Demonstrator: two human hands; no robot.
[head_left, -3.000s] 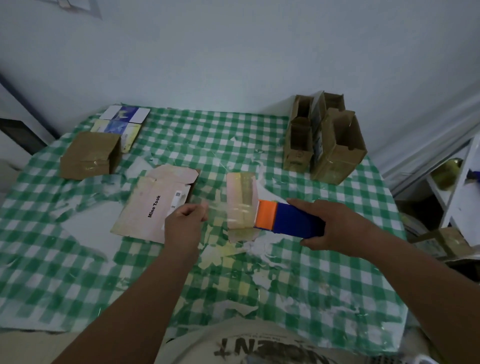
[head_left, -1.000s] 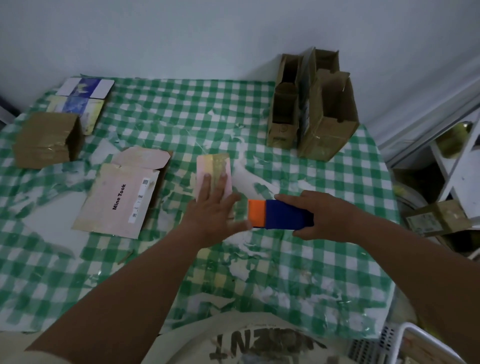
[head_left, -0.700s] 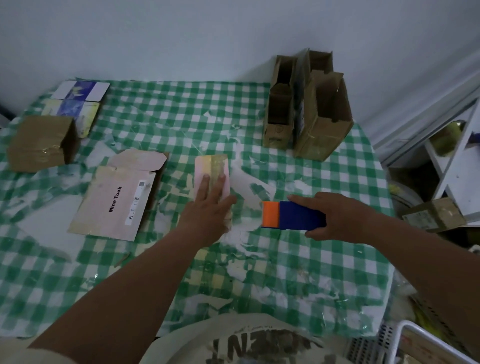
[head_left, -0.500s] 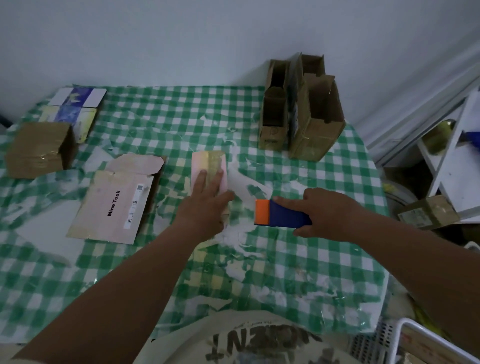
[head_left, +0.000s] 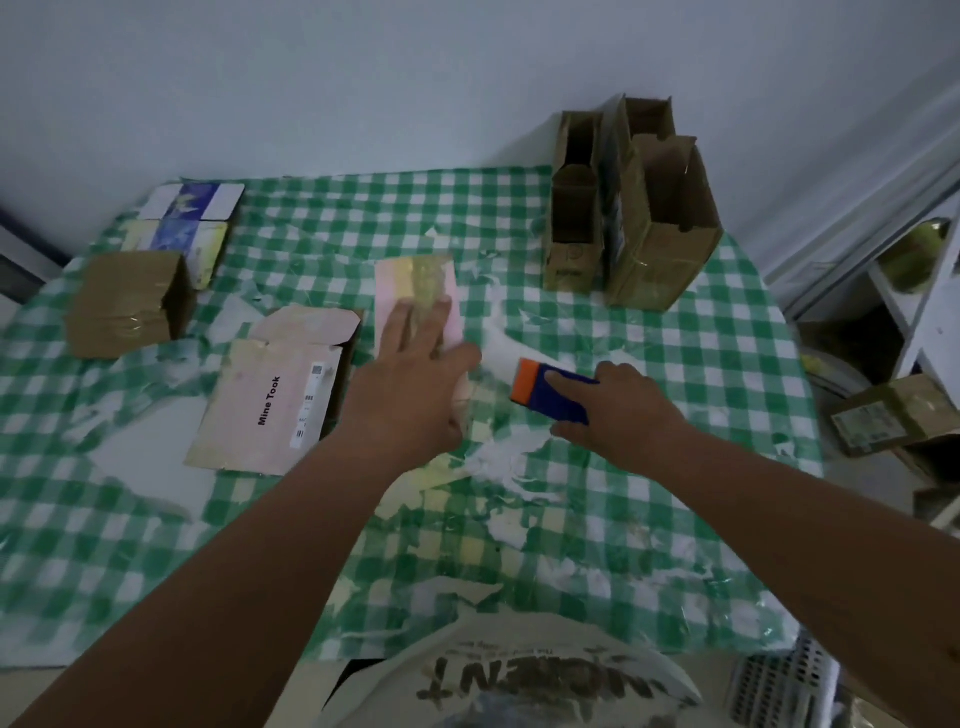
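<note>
Left grip (head_left: 415, 384) lies flat and released, fingers (head_left: 400, 327) straight, pressing down on the near end of the small pink box (head_left: 415, 286). That box now rests on the desk (head_left: 675, 519), roughly in the middle of the green checked cloth. Right grip (head_left: 623, 415) is clenched round the blue and orange tape dispenser (head_left: 543, 387), with its orange end pointing toward the box but apart from it.

Three seconds ago the box was up in the air against the dispenser's orange end, while the left grip pinched what looked like a strip of tape. Since then the box has come down onto the cloth, the left grip has opened and spread over it, and the dispenser has drawn off to the right. Over the last second the gap between dispenser and box has stayed open.

To my mind this means the strip is laid and the work has passed from pulling tape to smoothing it down. The tape is clear and the light dim, so I cannot say for sure that it is cut free.

A flattened pink carton (head_left: 270, 400) lies just left of the box, likely next in line. A closed brown box (head_left: 124, 306) sits farther left, and open brown boxes (head_left: 639, 208) stand at the back right.
</note>
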